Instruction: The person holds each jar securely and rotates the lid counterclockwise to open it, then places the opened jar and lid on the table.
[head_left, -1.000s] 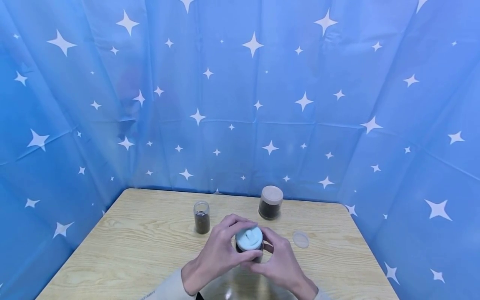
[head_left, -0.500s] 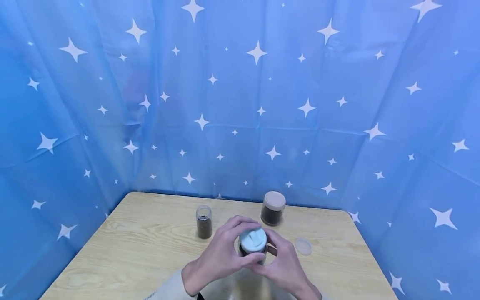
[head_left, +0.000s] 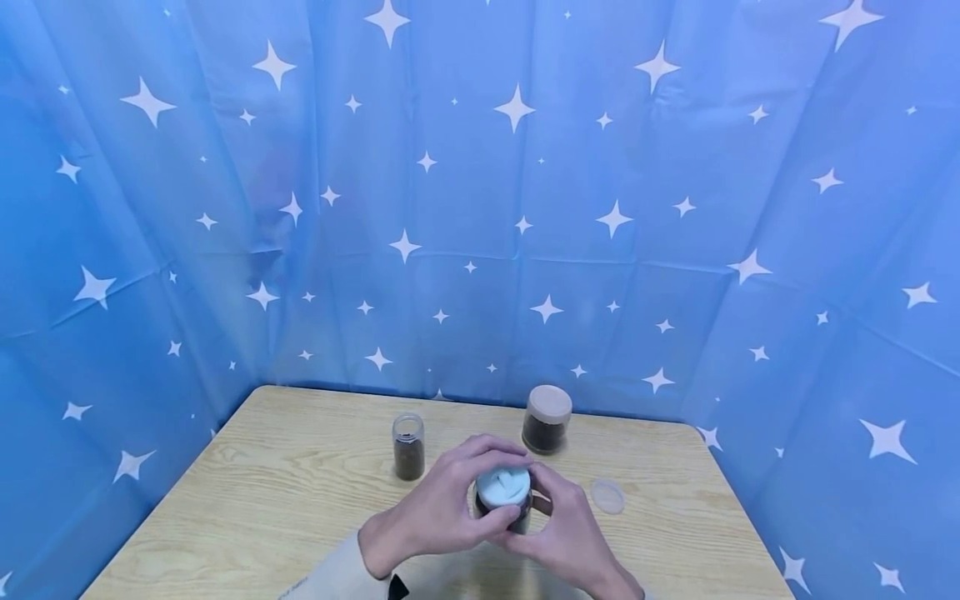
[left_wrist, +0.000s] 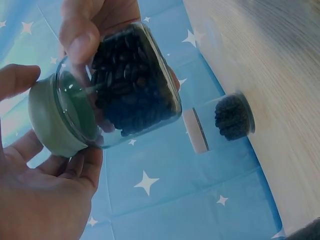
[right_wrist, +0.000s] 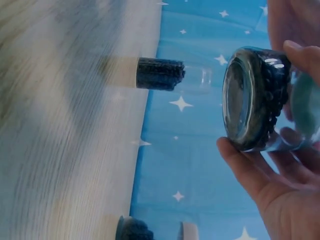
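Observation:
Raised above the table, a squat clear glass jar of dark beans is held between both hands. Its pale blue-green lid sits on the mouth. My left hand grips that lid, thumb on the near side and fingers round the far side. My right hand holds the glass body from the right, its thumb and fingers on opposite sides. In the left wrist view the jar appears tilted by the camera's angle, with the beans in its lower part. Whether the lid is fully seated cannot be told.
A narrow glass jar with dark contents and no visible lid stands at the back left. Behind the hands is a pink-lidded jar of dark contents. A thin translucent disc lies on the wooden table to the right.
The left hand's fingers have shifted slightly round the lid, and its index finger reaches further right. The right hand keeps its hold on the jar. The head view has tilted a little.

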